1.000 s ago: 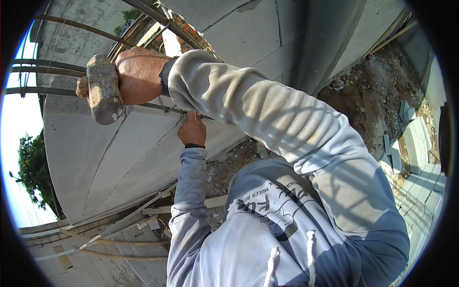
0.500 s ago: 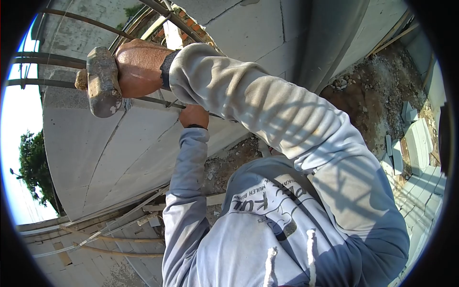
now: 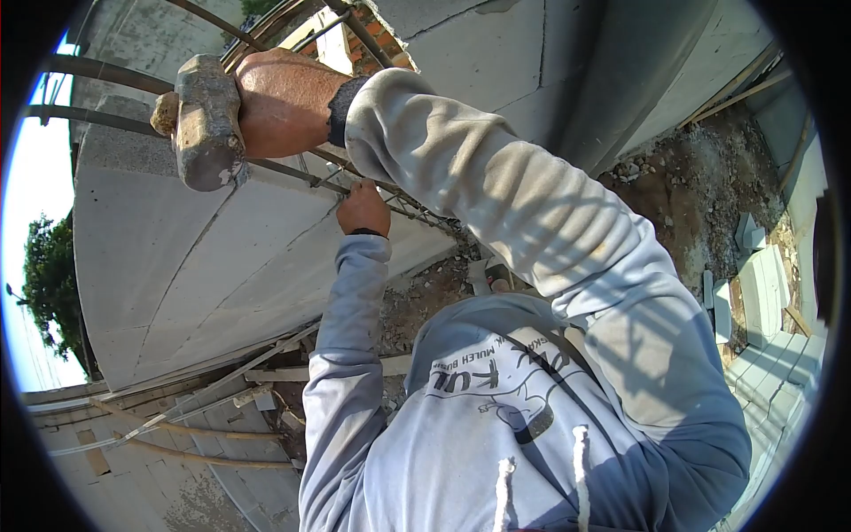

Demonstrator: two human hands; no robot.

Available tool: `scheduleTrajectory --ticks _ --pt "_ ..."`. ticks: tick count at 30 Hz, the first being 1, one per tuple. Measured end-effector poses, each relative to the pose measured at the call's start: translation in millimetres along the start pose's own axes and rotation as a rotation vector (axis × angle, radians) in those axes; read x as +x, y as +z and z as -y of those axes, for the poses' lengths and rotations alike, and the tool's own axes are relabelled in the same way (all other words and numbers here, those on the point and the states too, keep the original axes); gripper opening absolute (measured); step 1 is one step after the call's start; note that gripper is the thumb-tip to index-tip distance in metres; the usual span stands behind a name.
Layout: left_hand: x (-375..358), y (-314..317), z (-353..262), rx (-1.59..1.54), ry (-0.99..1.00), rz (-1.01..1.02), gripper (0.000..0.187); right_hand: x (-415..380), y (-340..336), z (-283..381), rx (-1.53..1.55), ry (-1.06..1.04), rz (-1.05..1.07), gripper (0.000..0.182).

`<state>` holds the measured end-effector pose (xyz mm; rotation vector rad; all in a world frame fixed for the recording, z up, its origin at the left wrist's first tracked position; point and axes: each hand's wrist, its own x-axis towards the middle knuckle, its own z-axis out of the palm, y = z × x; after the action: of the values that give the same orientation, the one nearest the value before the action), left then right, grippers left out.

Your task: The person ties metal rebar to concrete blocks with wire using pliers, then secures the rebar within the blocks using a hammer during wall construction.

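Site observation, head view.

1. Right hand (image 3: pixel 284 102): raised at the upper left, fingers wrapped fully round the handle of a lump hammer (image 3: pixel 208 124). The handle itself is hidden inside the fist. The head stands clear of the wall top, worn face turned downward. I judge the grip is taken close under the head for control rather than reach.

2. Left hand (image 3: pixel 363 208): lower and nearer the body, fingers pinched shut on a thin steel rod (image 3: pixel 292 173) that runs along the top edge of the pale block wall (image 3: pixel 204 266). The hand sits just beside a small tie or crossing in the rod. I cannot tell whether a nail or other small piece is also between the fingertips — it is too small to make out. In my judgement this hand steadies the rod where the hammer hangs above it.

3. Hammer and rod are near one another but apart — no contact visible.

4. Surroundings: thicker dark bars (image 3: pixel 97 75) curve past behind the hammer; rubble-strewn ground (image 3: pixel 700 186) lies far below on the right, with loose white blocks (image 3: pixel 767 293) stacked near it.
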<state>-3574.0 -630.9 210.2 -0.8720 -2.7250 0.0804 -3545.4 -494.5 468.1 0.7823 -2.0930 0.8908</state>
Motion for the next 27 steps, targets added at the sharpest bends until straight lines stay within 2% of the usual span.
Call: scheduleTrajectory --ticks 1,4,15,16,18,19,20,22,24,25,27 --pt "0.5 -2.2 -1.5 0.014 -0.044 0.077 0.017 -0.6 -0.6 -1.5 0.0 0.008 0.001 0.032" --pt "1.9 -3.5 -4.4 0.044 -0.076 0.128 0.016 -7.5 0.3 -3.4 0.005 0.032 0.026 0.033" --pt "4.2 -7.3 -7.4 0.044 -0.117 0.164 0.015 -22.7 -1.5 -9.1 0.072 0.195 0.023 0.036" --pt "3.6 -6.6 -6.5 0.032 -0.102 0.179 0.016 -27.2 -1.6 -7.4 0.095 0.23 -0.028 0.036" --pt "3.4 -13.8 -7.1 -0.021 -0.111 0.172 0.019 -46.5 -1.9 2.2 0.13 0.153 -0.243 0.036" --pt "2.6 -16.3 -7.0 -0.074 -0.128 0.165 0.021 -61.4 -2.2 9.8 0.171 0.069 -0.453 0.037" --pt "-2.8 -11.3 -7.0 -0.468 -0.061 -0.221 0.036 -77.5 -4.1 17.9 0.171 0.067 -0.45 0.037" --pt "3.4 22.5 8.6 -0.242 0.217 -0.439 0.039 -118.5 -11.2 36.2 1.109 0.609 -0.378 0.04" --pt "2.3 -7.1 -3.3 -0.035 -0.092 0.081 0.016 -178.1 -4.8 41.0 1.245 0.76 -0.15 0.041" --pt "3.0 -28.2 -11.4 -0.066 -0.152 0.069 0.009 -209.9 12.0 35.2 0.909 0.661 -0.069 0.037" --pt "4.5 -16.8 -12.7 0.046 -0.121 0.076 0.011 -273.4 45.6 23.4 0.145 0.494 0.019 0.032"
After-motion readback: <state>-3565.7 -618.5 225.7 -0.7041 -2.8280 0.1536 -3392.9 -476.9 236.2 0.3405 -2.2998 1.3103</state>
